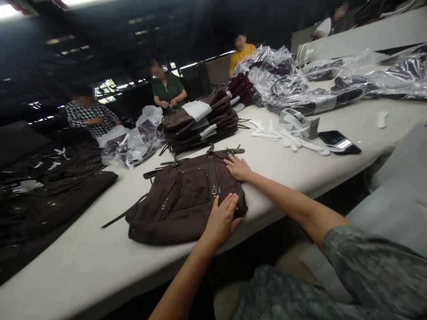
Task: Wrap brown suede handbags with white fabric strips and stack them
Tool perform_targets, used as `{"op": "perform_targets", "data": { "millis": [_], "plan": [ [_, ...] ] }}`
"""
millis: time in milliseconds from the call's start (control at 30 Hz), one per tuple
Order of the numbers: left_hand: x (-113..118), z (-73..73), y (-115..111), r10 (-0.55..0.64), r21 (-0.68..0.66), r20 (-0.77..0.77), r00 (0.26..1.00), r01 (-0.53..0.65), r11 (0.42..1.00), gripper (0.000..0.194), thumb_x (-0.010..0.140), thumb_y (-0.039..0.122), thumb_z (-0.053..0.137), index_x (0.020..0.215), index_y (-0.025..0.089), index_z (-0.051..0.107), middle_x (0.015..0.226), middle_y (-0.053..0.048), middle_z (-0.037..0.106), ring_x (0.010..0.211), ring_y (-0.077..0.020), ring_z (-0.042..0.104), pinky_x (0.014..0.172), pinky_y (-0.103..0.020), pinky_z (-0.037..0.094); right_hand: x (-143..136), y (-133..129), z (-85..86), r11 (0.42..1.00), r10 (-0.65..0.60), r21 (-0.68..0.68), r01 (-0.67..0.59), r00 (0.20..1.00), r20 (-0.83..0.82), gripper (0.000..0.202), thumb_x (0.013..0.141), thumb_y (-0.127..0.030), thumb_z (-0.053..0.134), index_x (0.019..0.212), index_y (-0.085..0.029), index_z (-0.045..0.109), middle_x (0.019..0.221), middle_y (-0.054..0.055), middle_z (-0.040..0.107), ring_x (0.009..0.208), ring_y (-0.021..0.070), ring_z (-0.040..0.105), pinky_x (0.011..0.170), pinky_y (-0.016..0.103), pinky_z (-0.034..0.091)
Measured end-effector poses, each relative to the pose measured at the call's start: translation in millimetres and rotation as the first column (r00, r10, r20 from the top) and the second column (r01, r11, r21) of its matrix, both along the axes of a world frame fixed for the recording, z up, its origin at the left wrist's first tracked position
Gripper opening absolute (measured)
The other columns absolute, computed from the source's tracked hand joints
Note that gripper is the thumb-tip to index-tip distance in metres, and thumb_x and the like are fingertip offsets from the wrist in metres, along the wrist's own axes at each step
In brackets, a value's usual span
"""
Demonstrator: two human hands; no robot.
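A dark brown bag (191, 189) with straps, a front pocket and brass-coloured buckles lies flat on the pale table (283, 173). My left hand (223, 218) rests on the bag's near right part, beside a buckle, fingers stretched out. Farther back, my right hand (238, 168) lies on the bag's far right corner, its fingers spread. Neither hand grips anything. A thin strap trails from the bag's left side onto the table.
Behind the bag stands a stack of brown bags (203, 120). White plastic strips (290, 138), a grey holder (302, 123) and a dark tablet (340, 141) lie at right. Plastic-wrapped bags (313, 100) fill the back; dark bags (50, 213) lie left. Several people work beyond.
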State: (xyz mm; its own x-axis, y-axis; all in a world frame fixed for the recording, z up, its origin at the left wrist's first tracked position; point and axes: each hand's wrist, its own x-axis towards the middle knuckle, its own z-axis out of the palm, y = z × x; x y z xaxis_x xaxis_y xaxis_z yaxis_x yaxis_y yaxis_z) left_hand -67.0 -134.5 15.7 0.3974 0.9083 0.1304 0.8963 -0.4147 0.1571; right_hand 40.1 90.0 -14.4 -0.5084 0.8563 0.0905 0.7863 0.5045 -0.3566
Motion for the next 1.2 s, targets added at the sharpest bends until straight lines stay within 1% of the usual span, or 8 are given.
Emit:
{"op": "perform_targets", "data": {
  "millis": [333,533,733,833,933,1000,1100,1200],
  "plan": [
    [10,-9.1,-9,0.027,0.175,-0.156,0.987,0.0,0.985,0.061,0.093,0.029,0.047,0.147,0.008,0.028,0.15,-0.016,0.039,0.145,-0.0202,0.025,0.116,-0.049,0.028,42,-74,3.9,0.858,0.471,-0.089,-0.505,0.845,-0.255,0.05,0.098,-0.044,0.033,0.139,-0.023,0.053,0.149,0.005,0.043,0.144,0.0247,0.027,0.118,0.049,0.018],
    [63,-19.9,47,0.202,0.309,-0.204,0.958,-0.133,0.942,0.053,0.096,0.028,0.037,0.142,0.001,0.034,0.146,-0.02,0.044,0.139,-0.025,0.036,0.109,-0.048,0.038,71,-1,-14.4,0.836,0.41,-0.238,-0.495,0.85,-0.33,0.058,0.088,-0.054,0.043,0.129,-0.019,0.064,0.142,0.009,0.049,0.142,0.0277,0.031,0.119,0.044,0.022],
    [75,-4.3,67,0.135,0.42,0.222,0.966,-0.22,0.88,0.045,0.096,0.044,0.045,0.121,0.008,0.055,0.12,-0.013,0.064,0.117,-0.0202,0.056,0.104,-0.034,0.044,84,41,2.7,0.853,0.374,-0.301,-0.427,0.901,-0.221,0.052,0.08,-0.054,0.051,0.111,-0.021,0.075,0.131,0.013,0.059,0.126,0.0269,0.052,0.109,0.034,0.037],
    [21,23.1,26,0.335,0.546,0.481,0.81,-0.576,0.609,0.027,0.096,0.036,0.049,0.11,0.016,0.06,0.112,-0.011,0.063,0.113,-0.0203,0.056,0.103,-0.035,0.043,91,32,-1.9,0.874,0.372,-0.249,-0.416,0.905,-0.206,0.057,0.078,-0.057,0.05,0.114,-0.019,0.074,0.13,0.01,0.06,0.128,0.0304,0.05,0.113,0.04,0.035],
    [-55,41.4,-23,0.683,0.474,0.635,0.361,-0.88,0.025,0.037,0.091,0.04,0.054,0.115,0.012,0.058,0.12,-0.018,0.055,0.116,-0.0308,0.051,0.101,-0.047,0.041,92,23,-3.6,0.901,0.351,-0.199,-0.385,0.918,-0.183,0.052,0.081,-0.051,0.049,0.116,-0.021,0.073,0.129,0.007,0.061,0.129,0.0304,0.05,0.113,0.043,0.036],
    [-99,43.4,-48,0.797,0.32,0.598,0.08,-0.936,-0.146,0.055,0.087,0.047,0.056,0.124,0.006,0.053,0.12,-0.022,0.055,0.115,-0.0363,0.05,0.097,-0.051,0.042,88,13,6.4,0.925,0.336,-0.141,-0.352,0.934,-0.124,0.042,0.083,-0.04,0.049,0.112,-0.023,0.074,0.125,0.006,0.063,0.124,0.0286,0.055,0.11,0.042,0.04],
    [-139,32.5,-63,0.912,-0.088,0.406,0.052,-0.991,0.096,0.042,0.085,0.051,0.052,0.1,0.013,0.064,0.091,-0.013,0.066,0.092,-0.0324,0.062,0.083,-0.042,0.047,71,-15,36.4,0.963,0.27,-0.022,-0.269,0.961,0.057,0.032,0.082,-0.022,0.051,0.1,-0.024,0.077,0.116,0.007,0.069,0.111,0.0259,0.064,0.101,0.038,0.046],
    [-156,15.4,-57,0.921,-0.039,0.369,0.124,-0.988,0.149,0.037,0.083,0.051,0.049,0.09,0.017,0.063,0.079,-0.011,0.064,0.084,-0.0322,0.061,0.078,-0.039,0.048,35,-47,65.3,0.957,0.243,0.114,-0.267,0.952,0.187,0.028,0.084,-0.015,0.05,0.084,-0.022,0.078,0.091,0.009,0.075,0.098,0.0251,0.069,0.099,0.036,0.045]
  ]
}}
